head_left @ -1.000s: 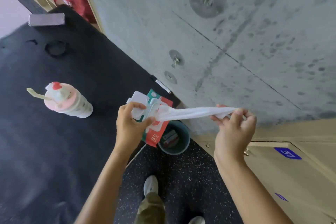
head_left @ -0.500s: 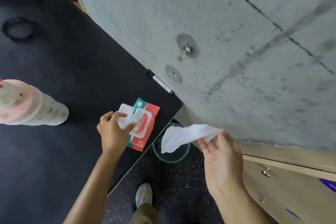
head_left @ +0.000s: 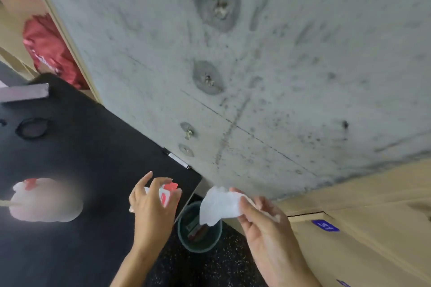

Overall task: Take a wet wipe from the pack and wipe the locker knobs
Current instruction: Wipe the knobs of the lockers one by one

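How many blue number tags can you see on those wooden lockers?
2. One blue tag sits on the locker door beside the right hand; another blue tag is cut off at the bottom edge. More may lie outside the view.

Little can be read here. A blue label (head_left: 325, 225) sits on the pale wooden locker door (head_left: 349, 251) at the lower right; it carries white characters that look like two digits, seen upside down and blurred, so the number cannot be told for certain (possibly a 1 and a 5). A second blue label (head_left: 342, 283) shows at the bottom edge, cut off and unreadable. The wet wipe pack (head_left: 169, 193) shows a red and white printed patch, mostly hidden under the left hand (head_left: 151, 205); no letters can be made out.
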`<state>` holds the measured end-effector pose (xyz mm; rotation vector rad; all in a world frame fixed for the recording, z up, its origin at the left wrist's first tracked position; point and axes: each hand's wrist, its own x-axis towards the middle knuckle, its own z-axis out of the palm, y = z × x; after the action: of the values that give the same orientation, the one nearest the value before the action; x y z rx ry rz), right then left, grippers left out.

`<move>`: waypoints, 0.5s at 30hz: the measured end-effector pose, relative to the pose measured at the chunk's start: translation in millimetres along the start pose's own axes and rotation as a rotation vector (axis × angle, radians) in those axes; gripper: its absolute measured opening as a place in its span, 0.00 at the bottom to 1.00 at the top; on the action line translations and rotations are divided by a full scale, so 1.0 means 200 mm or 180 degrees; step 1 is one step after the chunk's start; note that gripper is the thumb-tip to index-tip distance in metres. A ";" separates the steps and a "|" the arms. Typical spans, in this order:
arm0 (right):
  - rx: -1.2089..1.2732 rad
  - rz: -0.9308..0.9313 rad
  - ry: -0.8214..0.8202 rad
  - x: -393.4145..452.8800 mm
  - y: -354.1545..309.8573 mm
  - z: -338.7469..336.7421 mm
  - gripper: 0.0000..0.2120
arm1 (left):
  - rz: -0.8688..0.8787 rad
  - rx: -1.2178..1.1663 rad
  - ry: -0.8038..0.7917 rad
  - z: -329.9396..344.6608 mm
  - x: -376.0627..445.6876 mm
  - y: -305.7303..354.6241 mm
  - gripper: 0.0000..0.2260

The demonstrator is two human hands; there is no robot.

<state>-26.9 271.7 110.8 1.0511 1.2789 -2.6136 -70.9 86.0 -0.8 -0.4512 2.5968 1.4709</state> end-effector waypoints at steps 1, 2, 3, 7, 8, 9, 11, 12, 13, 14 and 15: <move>-0.0028 -0.0083 0.0050 -0.07 -0.06 -0.01 0.11 | 0.0122 -0.0053 -0.0025 -0.01 -0.05 0.09 0.07; -0.0098 -0.0144 0.0108 -0.14 -0.12 -0.02 0.10 | 0.0247 -0.0097 -0.0036 -0.02 -0.10 0.18 0.07; -0.0242 -0.0211 0.0176 -0.22 -0.18 -0.05 0.08 | 0.0372 -0.0141 -0.0076 -0.02 -0.14 0.27 0.06; -0.0153 -0.0627 0.0514 -0.50 -0.41 -0.18 0.07 | 0.0989 -0.0340 -0.0391 -0.01 -0.31 0.62 0.06; -0.0054 -0.0770 0.0499 -0.57 -0.47 -0.20 0.07 | 0.1138 -0.0367 -0.0445 -0.01 -0.35 0.71 0.05; -0.0004 -0.0911 0.0465 -0.63 -0.52 -0.23 0.07 | 0.1299 -0.0413 -0.0505 0.00 -0.39 0.78 0.04; -0.0075 -0.1232 0.0333 -0.76 -0.61 -0.31 0.09 | 0.1578 -0.0562 -0.0635 0.03 -0.48 0.94 0.04; -0.0246 -0.1378 0.0311 -0.82 -0.65 -0.35 0.09 | 0.1708 -0.0622 -0.0694 0.05 -0.52 1.00 0.04; -0.0412 -0.1501 0.0365 -0.86 -0.67 -0.38 0.08 | 0.1828 -0.0652 -0.0746 0.07 -0.55 1.06 0.04; -0.0534 -0.1601 0.0490 -0.89 -0.69 -0.42 0.09 | 0.1930 -0.0641 -0.0804 0.09 -0.59 1.11 0.03; -0.0675 -0.1718 0.0681 -0.91 -0.69 -0.47 0.11 | 0.2019 -0.0615 -0.0876 0.12 -0.62 1.14 0.03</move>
<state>120.5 386.9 272.6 1.0943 2.0943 -2.6678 -26.7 241.4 204.8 0.5827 2.4878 1.7997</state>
